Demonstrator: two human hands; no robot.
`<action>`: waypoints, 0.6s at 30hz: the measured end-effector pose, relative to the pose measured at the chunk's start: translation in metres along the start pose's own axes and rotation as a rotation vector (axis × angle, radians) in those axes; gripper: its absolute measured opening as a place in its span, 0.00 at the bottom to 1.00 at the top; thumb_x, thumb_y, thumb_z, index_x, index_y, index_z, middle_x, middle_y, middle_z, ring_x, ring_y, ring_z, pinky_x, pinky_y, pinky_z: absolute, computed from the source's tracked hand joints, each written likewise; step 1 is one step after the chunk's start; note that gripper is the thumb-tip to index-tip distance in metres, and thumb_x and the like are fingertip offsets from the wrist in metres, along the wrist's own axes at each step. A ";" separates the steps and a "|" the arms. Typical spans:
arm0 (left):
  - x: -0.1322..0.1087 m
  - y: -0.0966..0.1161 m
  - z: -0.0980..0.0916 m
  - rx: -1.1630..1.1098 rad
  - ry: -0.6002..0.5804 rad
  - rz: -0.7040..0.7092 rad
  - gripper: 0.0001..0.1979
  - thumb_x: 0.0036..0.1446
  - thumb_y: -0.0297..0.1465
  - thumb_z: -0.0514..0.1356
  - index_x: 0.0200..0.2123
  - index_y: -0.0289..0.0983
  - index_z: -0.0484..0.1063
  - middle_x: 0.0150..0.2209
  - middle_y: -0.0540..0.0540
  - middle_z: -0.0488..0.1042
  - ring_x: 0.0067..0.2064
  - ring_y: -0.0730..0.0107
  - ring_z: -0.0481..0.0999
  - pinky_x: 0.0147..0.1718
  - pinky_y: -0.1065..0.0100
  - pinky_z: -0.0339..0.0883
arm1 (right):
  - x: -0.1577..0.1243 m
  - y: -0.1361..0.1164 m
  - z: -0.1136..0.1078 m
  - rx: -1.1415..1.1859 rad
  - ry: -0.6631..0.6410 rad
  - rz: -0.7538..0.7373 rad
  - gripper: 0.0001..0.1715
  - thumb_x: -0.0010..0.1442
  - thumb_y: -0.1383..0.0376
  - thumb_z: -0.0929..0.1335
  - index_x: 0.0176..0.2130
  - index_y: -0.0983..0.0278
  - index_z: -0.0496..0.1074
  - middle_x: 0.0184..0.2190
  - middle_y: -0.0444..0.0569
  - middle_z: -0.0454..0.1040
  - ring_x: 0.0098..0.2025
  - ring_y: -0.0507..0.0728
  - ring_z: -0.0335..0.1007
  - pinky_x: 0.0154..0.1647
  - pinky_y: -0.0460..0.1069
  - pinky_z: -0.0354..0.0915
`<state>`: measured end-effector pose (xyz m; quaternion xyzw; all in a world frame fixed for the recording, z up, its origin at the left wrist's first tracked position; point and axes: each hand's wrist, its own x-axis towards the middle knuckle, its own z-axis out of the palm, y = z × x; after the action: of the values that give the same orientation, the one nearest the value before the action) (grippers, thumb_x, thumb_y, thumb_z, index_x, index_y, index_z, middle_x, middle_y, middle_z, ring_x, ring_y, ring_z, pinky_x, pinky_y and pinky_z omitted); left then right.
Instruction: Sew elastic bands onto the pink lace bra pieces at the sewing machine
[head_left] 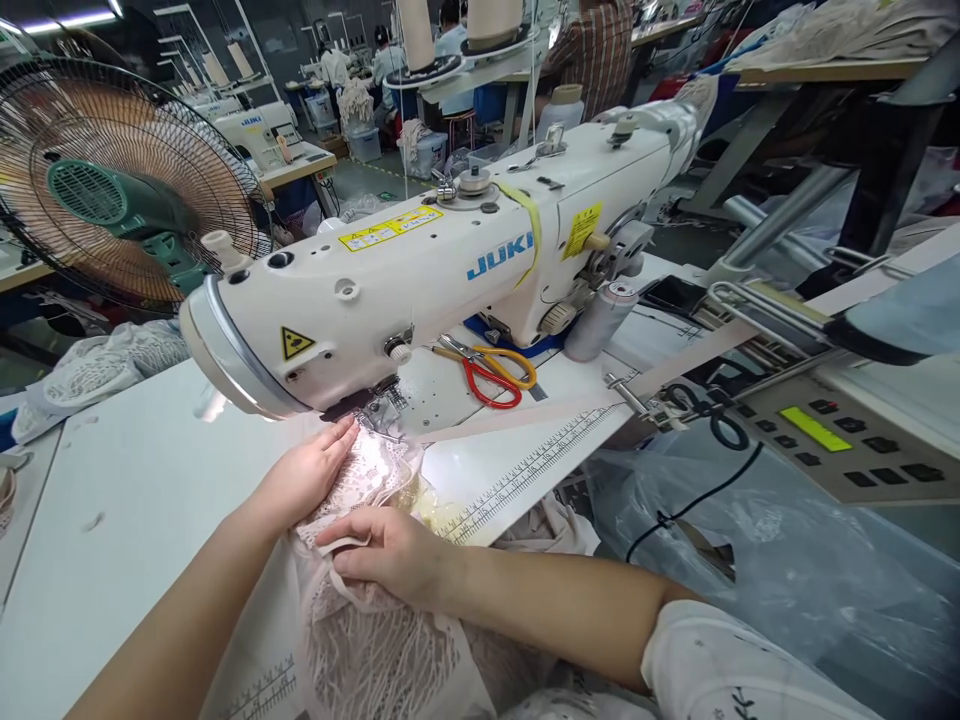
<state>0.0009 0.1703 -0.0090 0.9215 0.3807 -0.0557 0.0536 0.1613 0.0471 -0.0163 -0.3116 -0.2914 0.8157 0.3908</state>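
A white JUKI sewing machine (450, 270) stands on the table, its lit needle area low at the head end. Pale pink lace fabric (375, 470) runs from beneath the presser foot (384, 412) down over the table edge toward me. My left hand (319, 470) lies flat along the lace's left side, fingers stretched out, tips close to the foot. Nearer to me, my right hand (390, 555) pinches a folded edge of the lace between thumb and fingers. A pale elastic band (525, 412) leads from the right to the foot.
Red and yellow scissors (495, 375) lie behind the needle area, with a thread cone (602, 320) beside the machine. A band feeder with a control panel (840, 440) stands at right. A large fan (112, 180) is at left. Other people work at the back.
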 end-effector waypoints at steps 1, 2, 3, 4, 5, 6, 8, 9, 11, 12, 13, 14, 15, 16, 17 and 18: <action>0.000 -0.001 0.001 -0.001 0.012 0.008 0.26 0.65 0.34 0.40 0.62 0.34 0.61 0.66 0.39 0.56 0.62 0.56 0.64 0.56 0.56 0.67 | 0.001 0.001 0.000 -0.005 0.008 -0.002 0.16 0.46 0.68 0.72 0.38 0.68 0.77 0.21 0.38 0.67 0.23 0.46 0.58 0.29 0.45 0.57; 0.001 -0.003 0.002 -0.001 0.021 0.014 0.26 0.64 0.34 0.41 0.61 0.33 0.61 0.65 0.38 0.57 0.62 0.55 0.64 0.55 0.55 0.67 | 0.002 0.002 -0.001 -0.012 0.010 -0.003 0.17 0.45 0.68 0.72 0.39 0.67 0.77 0.21 0.38 0.68 0.23 0.46 0.58 0.29 0.45 0.57; 0.002 -0.004 0.002 0.001 0.026 0.015 0.26 0.64 0.33 0.41 0.61 0.33 0.62 0.65 0.38 0.57 0.61 0.55 0.65 0.55 0.54 0.67 | 0.003 0.002 -0.001 -0.017 0.011 -0.003 0.17 0.45 0.68 0.72 0.39 0.67 0.77 0.21 0.38 0.68 0.23 0.46 0.58 0.29 0.45 0.56; 0.003 -0.005 0.002 0.007 0.027 0.015 0.26 0.64 0.33 0.40 0.61 0.33 0.62 0.65 0.38 0.57 0.61 0.55 0.66 0.55 0.54 0.68 | 0.003 0.003 -0.002 -0.020 0.009 -0.006 0.18 0.45 0.68 0.72 0.39 0.67 0.77 0.20 0.38 0.68 0.23 0.46 0.58 0.28 0.45 0.56; 0.004 -0.005 0.001 0.017 0.025 0.011 0.26 0.64 0.33 0.40 0.61 0.33 0.62 0.65 0.38 0.58 0.60 0.56 0.67 0.54 0.55 0.68 | 0.004 0.003 -0.002 -0.019 0.008 -0.009 0.18 0.45 0.68 0.72 0.40 0.67 0.77 0.20 0.38 0.67 0.23 0.46 0.58 0.28 0.45 0.56; 0.005 -0.005 -0.001 0.026 0.026 0.010 0.26 0.64 0.34 0.40 0.60 0.33 0.62 0.64 0.38 0.59 0.60 0.56 0.68 0.54 0.55 0.69 | 0.004 0.004 -0.002 -0.017 0.007 -0.012 0.18 0.45 0.68 0.72 0.40 0.67 0.77 0.19 0.37 0.67 0.23 0.46 0.58 0.28 0.45 0.55; 0.003 0.000 -0.007 0.040 0.055 0.006 0.26 0.64 0.36 0.39 0.58 0.33 0.65 0.62 0.37 0.63 0.58 0.55 0.69 0.53 0.56 0.70 | 0.004 0.004 -0.002 -0.017 0.007 -0.014 0.19 0.45 0.67 0.72 0.41 0.67 0.77 0.19 0.37 0.66 0.22 0.46 0.57 0.27 0.45 0.55; 0.000 0.004 -0.011 0.043 0.081 -0.007 0.26 0.65 0.37 0.39 0.56 0.33 0.67 0.61 0.36 0.65 0.58 0.54 0.70 0.52 0.56 0.70 | 0.004 0.004 -0.003 -0.019 0.009 -0.017 0.20 0.45 0.67 0.72 0.41 0.67 0.77 0.19 0.37 0.66 0.23 0.47 0.57 0.27 0.45 0.55; -0.013 0.016 -0.018 0.023 0.110 -0.077 0.26 0.65 0.39 0.39 0.52 0.35 0.70 0.57 0.36 0.70 0.55 0.54 0.72 0.49 0.57 0.72 | 0.005 0.005 -0.003 -0.032 0.011 -0.023 0.20 0.46 0.67 0.72 0.41 0.67 0.76 0.19 0.38 0.66 0.23 0.47 0.58 0.28 0.45 0.56; -0.022 0.021 -0.020 0.001 0.104 -0.134 0.26 0.65 0.41 0.39 0.52 0.36 0.71 0.55 0.37 0.72 0.53 0.55 0.74 0.47 0.58 0.73 | 0.005 0.005 -0.003 -0.045 0.015 -0.029 0.19 0.46 0.67 0.71 0.41 0.67 0.76 0.20 0.38 0.66 0.24 0.47 0.58 0.28 0.45 0.56; -0.032 0.026 -0.020 -0.027 0.087 -0.194 0.26 0.65 0.42 0.40 0.53 0.38 0.70 0.54 0.38 0.73 0.51 0.56 0.75 0.45 0.60 0.73 | 0.006 0.006 -0.004 -0.072 0.022 -0.039 0.18 0.47 0.67 0.71 0.41 0.67 0.76 0.20 0.38 0.66 0.24 0.48 0.59 0.29 0.45 0.56; -0.043 0.029 -0.018 -0.056 0.063 -0.240 0.26 0.66 0.43 0.40 0.56 0.39 0.68 0.54 0.40 0.73 0.51 0.57 0.75 0.44 0.62 0.73 | 0.006 0.006 -0.004 -0.119 0.022 -0.049 0.17 0.48 0.67 0.71 0.41 0.68 0.76 0.22 0.39 0.66 0.25 0.48 0.60 0.29 0.46 0.57; -0.053 0.031 -0.015 -0.075 0.038 -0.262 0.26 0.66 0.44 0.41 0.58 0.40 0.65 0.55 0.41 0.72 0.52 0.57 0.74 0.44 0.62 0.73 | 0.005 0.007 -0.005 -0.181 0.010 -0.061 0.18 0.49 0.67 0.70 0.42 0.67 0.76 0.24 0.41 0.68 0.27 0.49 0.62 0.31 0.46 0.59; -0.063 0.030 -0.010 -0.077 0.025 -0.263 0.26 0.65 0.44 0.43 0.61 0.40 0.62 0.58 0.41 0.70 0.55 0.55 0.72 0.47 0.61 0.72 | 0.004 0.006 -0.005 -0.264 -0.013 -0.077 0.19 0.50 0.66 0.70 0.44 0.67 0.75 0.27 0.43 0.70 0.30 0.51 0.64 0.33 0.47 0.60; -0.071 0.027 -0.005 -0.063 0.014 -0.248 0.27 0.65 0.44 0.44 0.62 0.41 0.60 0.61 0.41 0.66 0.59 0.53 0.68 0.50 0.58 0.70 | 0.001 0.006 -0.006 -0.373 -0.048 -0.096 0.23 0.51 0.65 0.70 0.48 0.66 0.74 0.31 0.45 0.72 0.34 0.53 0.67 0.36 0.48 0.62; -0.076 0.023 -0.001 -0.041 0.002 -0.227 0.27 0.65 0.44 0.44 0.63 0.41 0.58 0.63 0.41 0.62 0.62 0.49 0.63 0.53 0.54 0.67 | -0.002 0.004 -0.006 -0.502 -0.094 -0.117 0.27 0.52 0.63 0.70 0.52 0.66 0.71 0.37 0.48 0.74 0.39 0.55 0.69 0.41 0.50 0.64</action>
<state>-0.0367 0.1013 0.0038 0.8711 0.4839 -0.0525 0.0650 0.1646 0.0444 -0.0225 -0.3431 -0.5200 0.7075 0.3338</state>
